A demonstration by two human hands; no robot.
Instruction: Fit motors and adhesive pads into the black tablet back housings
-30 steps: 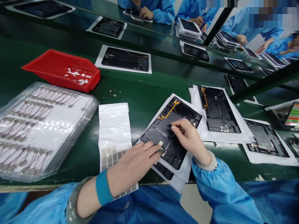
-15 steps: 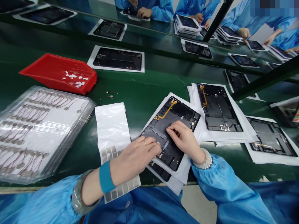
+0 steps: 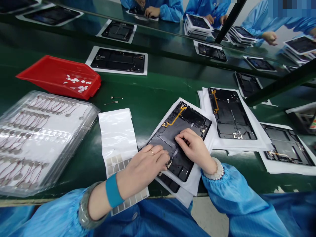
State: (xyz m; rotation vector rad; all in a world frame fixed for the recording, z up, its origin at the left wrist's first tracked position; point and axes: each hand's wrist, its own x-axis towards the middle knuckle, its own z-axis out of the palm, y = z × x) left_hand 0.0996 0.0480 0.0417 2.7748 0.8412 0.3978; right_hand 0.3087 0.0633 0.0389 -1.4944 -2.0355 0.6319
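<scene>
A black tablet back housing (image 3: 182, 161) with an orange flex cable (image 3: 174, 119) lies tilted on white paper in front of me. My left hand (image 3: 144, 168) rests over its lower left edge, fingers curled together; whatever is beneath the fingertips is hidden. Above the middle of the housing, my right hand (image 3: 191, 144) has thumb and forefinger pinched, and I cannot make out anything between them. Under my left forearm runs a white sheet of grey square stickers (image 3: 120, 163). Another housing (image 3: 170, 182) shows partly below the first.
Left stands a clear tray (image 3: 66, 126) of small round parts with red wires, behind it a red bin (image 3: 46, 74) with white scraps. Two loose wired parts (image 3: 115, 102) lie nearby. More housings (image 3: 233, 115) sit right; a belt housing (image 3: 118, 61) lies behind. Co-workers' hands (image 3: 151, 12) work across.
The housing behind has shifted left along the belt. Across the table at right, a co-worker's hands have moved apart and the raised white sheet is gone. My hands have barely moved.
</scene>
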